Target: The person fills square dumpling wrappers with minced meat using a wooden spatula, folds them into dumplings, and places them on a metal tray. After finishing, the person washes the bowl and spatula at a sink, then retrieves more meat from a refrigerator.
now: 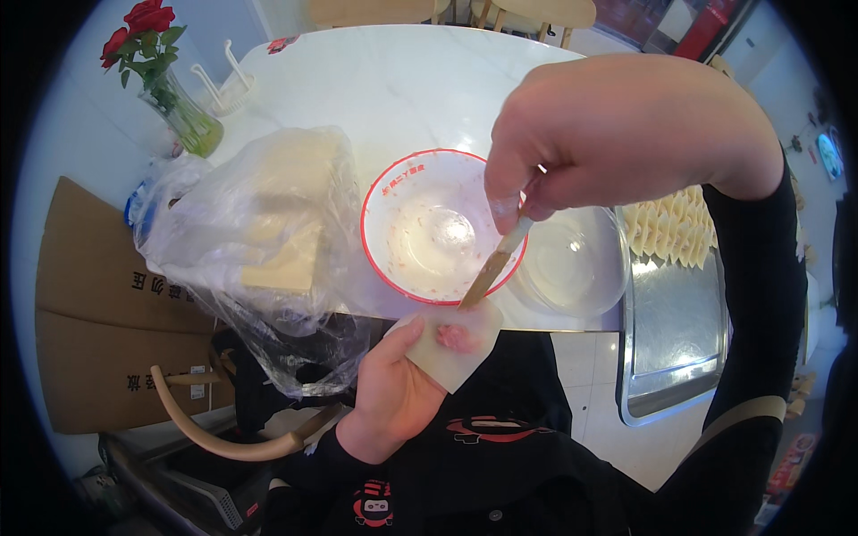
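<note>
On the palm and fingers of my left hand [397, 395] lies a square dumpling wrapper [432, 362], its edge pinned by the thumb. A small lump of pink minced meat [456, 338] sits on the wrapper. My right hand [556, 147] grips a flat wooden spatula [488, 273] that slants down, its tip at the wrapper's far edge. Just beyond is a white bowl with a red rim [367, 248], with bits of meat stuck to its inside. A stack of wrappers [278, 268] lies in a clear plastic bag [201, 228] to the left of the bowl.
Right of the bowl stands a clear round bowl [576, 268]. A metal tray [673, 321] with rows of folded dumplings [670, 224] juts past the table's near edge. A glass vase with red roses [184, 120] and a white rack [231, 97] are at the far left. A wooden chair arm [221, 447] is at lower left.
</note>
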### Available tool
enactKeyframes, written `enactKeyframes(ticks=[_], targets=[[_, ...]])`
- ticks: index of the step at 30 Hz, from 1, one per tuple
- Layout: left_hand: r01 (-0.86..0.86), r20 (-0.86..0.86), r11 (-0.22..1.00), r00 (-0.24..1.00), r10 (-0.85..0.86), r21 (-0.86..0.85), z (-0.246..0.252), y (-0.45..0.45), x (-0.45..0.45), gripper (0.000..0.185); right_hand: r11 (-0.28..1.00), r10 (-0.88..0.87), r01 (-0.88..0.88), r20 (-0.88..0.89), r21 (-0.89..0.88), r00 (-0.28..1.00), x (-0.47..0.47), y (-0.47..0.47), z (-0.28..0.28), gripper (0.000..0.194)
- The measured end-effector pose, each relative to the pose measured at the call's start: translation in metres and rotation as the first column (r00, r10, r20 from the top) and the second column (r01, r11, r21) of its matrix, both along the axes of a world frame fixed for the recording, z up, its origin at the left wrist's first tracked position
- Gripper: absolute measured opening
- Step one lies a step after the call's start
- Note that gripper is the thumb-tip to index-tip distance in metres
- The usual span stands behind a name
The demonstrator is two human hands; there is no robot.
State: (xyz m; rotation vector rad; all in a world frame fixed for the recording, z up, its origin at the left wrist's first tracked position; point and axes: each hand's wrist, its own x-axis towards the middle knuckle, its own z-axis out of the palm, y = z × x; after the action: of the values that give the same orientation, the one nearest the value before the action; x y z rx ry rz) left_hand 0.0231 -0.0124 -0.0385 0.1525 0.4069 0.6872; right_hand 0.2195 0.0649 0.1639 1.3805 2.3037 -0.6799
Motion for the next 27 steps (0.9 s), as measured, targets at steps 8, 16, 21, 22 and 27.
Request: enactKeyframes(ticks=[8,16,21,22,27], targets=[[-0.068,0.119,0.997,0.991,0.064,0.028,0.014,-0.016,-0.012,0.053,0.901,0.173,0.030,-0.423,0.433,0.890,0.031,-0.085,-0.059,0.026],[-0.166,0.396,0.986,0.907,0.145,0.020,0.009,-0.027,-0.031,0.051,0.732,0.164,0.177,-0.422,0.658,0.891,0.011,-0.158,-0.106,0.037],[-0.306,0.099,0.952,0.948,0.302,0.031,0.019,-0.030,-0.048,0.050,0.680,0.100,0.288,-0.475,0.674,0.874,0.022,-0.168,-0.101,0.038],[-0.319,0.110,0.946,0.944,0.312,0.052,0.020,-0.028,-0.051,0.050,0.674,0.069,0.341,-0.515,0.655,0.854,0.023,-0.169,-0.101,0.036],[-0.372,0.148,0.901,0.927,0.346,0.224,0.018,-0.023,-0.067,0.050,0.679,-0.010,0.440,-0.591,0.588,0.807,0.019,-0.165,-0.108,0.031]])
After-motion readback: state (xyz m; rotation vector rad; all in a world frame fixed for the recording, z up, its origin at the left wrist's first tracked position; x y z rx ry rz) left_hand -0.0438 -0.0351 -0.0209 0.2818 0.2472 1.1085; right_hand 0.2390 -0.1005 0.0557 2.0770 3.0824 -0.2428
